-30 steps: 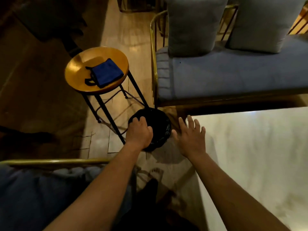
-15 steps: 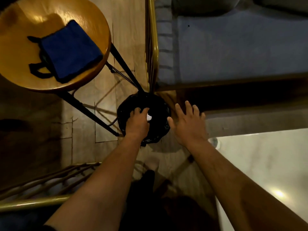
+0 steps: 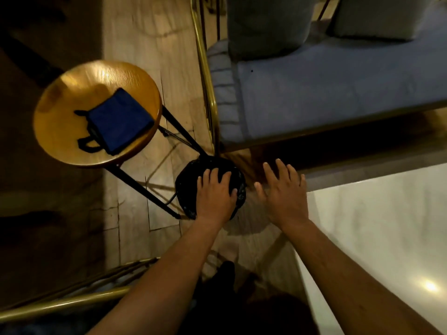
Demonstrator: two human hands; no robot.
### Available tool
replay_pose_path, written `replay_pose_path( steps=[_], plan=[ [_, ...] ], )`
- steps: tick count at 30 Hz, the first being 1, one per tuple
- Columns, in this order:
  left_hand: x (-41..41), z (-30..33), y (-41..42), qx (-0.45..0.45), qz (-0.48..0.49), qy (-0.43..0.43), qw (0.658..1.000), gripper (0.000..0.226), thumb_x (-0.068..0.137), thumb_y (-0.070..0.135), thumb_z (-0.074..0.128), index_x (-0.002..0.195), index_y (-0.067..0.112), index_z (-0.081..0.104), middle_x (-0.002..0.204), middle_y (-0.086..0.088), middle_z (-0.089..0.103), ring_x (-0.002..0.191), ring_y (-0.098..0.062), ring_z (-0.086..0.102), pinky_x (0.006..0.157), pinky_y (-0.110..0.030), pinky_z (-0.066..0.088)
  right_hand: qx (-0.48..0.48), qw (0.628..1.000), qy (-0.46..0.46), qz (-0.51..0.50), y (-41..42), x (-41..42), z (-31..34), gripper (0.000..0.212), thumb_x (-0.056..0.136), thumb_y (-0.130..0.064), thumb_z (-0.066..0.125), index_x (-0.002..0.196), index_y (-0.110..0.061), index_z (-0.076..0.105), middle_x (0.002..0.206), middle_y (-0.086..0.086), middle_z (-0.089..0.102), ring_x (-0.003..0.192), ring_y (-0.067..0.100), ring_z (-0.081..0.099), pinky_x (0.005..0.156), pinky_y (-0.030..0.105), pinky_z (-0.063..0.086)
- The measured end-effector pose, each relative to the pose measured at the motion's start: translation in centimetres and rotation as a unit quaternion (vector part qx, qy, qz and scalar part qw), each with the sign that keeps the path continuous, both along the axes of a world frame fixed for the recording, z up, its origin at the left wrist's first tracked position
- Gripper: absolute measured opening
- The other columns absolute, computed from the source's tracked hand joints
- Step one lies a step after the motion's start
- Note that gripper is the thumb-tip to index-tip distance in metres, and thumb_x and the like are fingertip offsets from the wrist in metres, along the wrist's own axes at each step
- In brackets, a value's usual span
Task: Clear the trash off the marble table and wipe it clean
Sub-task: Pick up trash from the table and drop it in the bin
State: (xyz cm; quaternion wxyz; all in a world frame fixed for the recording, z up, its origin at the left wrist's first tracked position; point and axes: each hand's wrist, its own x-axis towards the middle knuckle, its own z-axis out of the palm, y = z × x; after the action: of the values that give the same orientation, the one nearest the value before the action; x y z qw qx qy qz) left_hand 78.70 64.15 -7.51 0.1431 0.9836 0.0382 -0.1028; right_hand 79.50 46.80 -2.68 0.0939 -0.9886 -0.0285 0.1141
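A round bin lined with a black bag (image 3: 187, 183) stands on the floor between the stool and the sofa. My left hand (image 3: 214, 193) hovers over its mouth, palm down, fingers spread and holding nothing. My right hand (image 3: 283, 192) is beside it, above the floor just off the table's corner, fingers straight and spread. The white marble table (image 3: 377, 238) fills the lower right; the part in view is bare. A folded blue cloth (image 3: 119, 120) with black straps lies on the round wooden stool (image 3: 65, 112) at the left.
A blue sofa (image 3: 338, 93) with a brass frame and grey cushions (image 3: 268, 25) runs along the top right. The stool's black legs (image 3: 145, 192) slant down close to the bin. A brass rail (image 3: 60, 303) of another seat crosses the lower left.
The small white scrap seen by my left thumb half a second ago is gone from view, and my left fingers have opened over the bin. The camera has tilted back up.
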Motion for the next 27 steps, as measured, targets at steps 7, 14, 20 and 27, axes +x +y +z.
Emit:
replay_pose_path(
  steps=[7,14,20,27],
  plan=[
    [-3.7,8.9,-6.9,-0.012,-0.067,-0.105,0.992,0.056,0.096,0.048,0.050,0.146,0.024,0.044,0.154,-0.013,0.037,0.147,-0.035,0.025,0.121,-0.052,0.022,0.010,0.994,-0.078,-0.082,-6.9,-7.3,5.0,0.065,0.098,-0.061,0.024,0.150,-0.028,0.040,0.159,0.009,0.035,0.146,0.034,0.031,0.115,0.058,0.028],
    [-11.8,15.0,-18.8,-0.011,-0.165,-0.191,0.968,0.062,0.096,0.058,0.044,0.150,0.027,0.039,0.160,-0.011,0.031,0.150,-0.035,0.022,0.122,-0.053,0.017,0.017,0.969,-0.155,-0.191,-16.5,-18.6,10.4,0.074,0.093,-0.065,0.011,0.150,-0.028,0.042,0.158,0.007,0.038,0.144,0.034,0.036,0.115,0.058,0.030],
    [-19.7,18.2,-33.0,-0.017,-0.326,-0.215,0.920,0.072,0.093,0.068,0.034,0.154,0.028,0.031,0.162,-0.012,0.027,0.150,-0.037,0.022,0.121,-0.055,0.022,-0.021,0.918,-0.221,-0.329,-28.6,-30.5,12.5,0.062,0.097,-0.057,0.024,0.147,-0.027,0.046,0.152,0.008,0.044,0.137,0.035,0.043,0.110,0.059,0.037],
    [-28.3,19.7,-48.1,-0.053,-0.510,-0.213,0.832,0.069,0.094,0.061,0.043,0.153,0.027,0.032,0.160,-0.016,0.029,0.148,-0.038,0.023,0.120,-0.053,0.022,-0.082,0.818,-0.248,-0.512,-40.5,-43.6,13.2,0.055,0.097,-0.048,0.035,0.145,-0.024,0.048,0.149,0.009,0.046,0.134,0.034,0.045,0.107,0.058,0.038]
  ],
)
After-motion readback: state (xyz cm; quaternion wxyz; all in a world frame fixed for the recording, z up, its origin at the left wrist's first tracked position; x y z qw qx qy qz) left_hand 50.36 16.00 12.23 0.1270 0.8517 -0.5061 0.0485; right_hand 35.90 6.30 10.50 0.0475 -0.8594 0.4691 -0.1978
